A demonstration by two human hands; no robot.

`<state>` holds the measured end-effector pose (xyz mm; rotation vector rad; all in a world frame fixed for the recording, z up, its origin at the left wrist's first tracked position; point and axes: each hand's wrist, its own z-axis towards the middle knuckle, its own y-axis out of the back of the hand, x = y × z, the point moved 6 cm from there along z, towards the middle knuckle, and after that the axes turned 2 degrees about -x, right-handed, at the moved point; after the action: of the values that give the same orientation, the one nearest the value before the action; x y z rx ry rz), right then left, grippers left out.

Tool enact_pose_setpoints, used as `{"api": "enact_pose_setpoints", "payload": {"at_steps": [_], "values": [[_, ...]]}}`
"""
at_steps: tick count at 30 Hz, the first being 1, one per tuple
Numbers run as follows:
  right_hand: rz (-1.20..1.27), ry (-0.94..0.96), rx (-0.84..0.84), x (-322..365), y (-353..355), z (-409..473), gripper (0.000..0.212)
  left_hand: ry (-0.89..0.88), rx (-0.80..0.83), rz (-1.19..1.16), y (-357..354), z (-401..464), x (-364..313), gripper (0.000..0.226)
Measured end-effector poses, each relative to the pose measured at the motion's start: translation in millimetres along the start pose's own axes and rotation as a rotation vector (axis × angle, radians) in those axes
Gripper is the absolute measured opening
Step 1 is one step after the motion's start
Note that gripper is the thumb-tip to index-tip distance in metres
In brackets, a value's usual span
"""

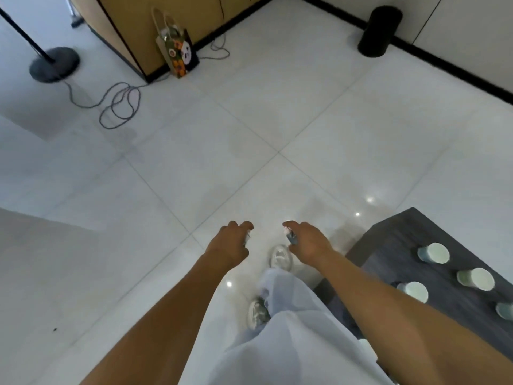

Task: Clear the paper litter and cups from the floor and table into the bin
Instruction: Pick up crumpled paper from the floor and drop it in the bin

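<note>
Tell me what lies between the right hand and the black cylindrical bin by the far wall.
Head view: only bare white floor tiles separate the right hand from the black cylindrical bin.

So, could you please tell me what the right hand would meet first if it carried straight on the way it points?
The right hand points forward over bare floor; the way looks free, though depth is unclear.

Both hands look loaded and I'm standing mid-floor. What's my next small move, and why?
Probably walk toward the black bin by the far wall. The left hand and right hand each seem to grip something small, while four cups wait on the table.
</note>
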<state>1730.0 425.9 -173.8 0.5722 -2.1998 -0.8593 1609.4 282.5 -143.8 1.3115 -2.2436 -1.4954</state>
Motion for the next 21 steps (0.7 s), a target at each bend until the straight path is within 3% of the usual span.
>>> {"api": "enact_pose_setpoints", "payload": {"at_steps": [21], "values": [[0.148, -0.214, -0.195, -94.8, 315.1, 317.7, 0.054, -0.217, 0.095, 0.108, 202.9, 432.2, -156.0, 0.053]]}}
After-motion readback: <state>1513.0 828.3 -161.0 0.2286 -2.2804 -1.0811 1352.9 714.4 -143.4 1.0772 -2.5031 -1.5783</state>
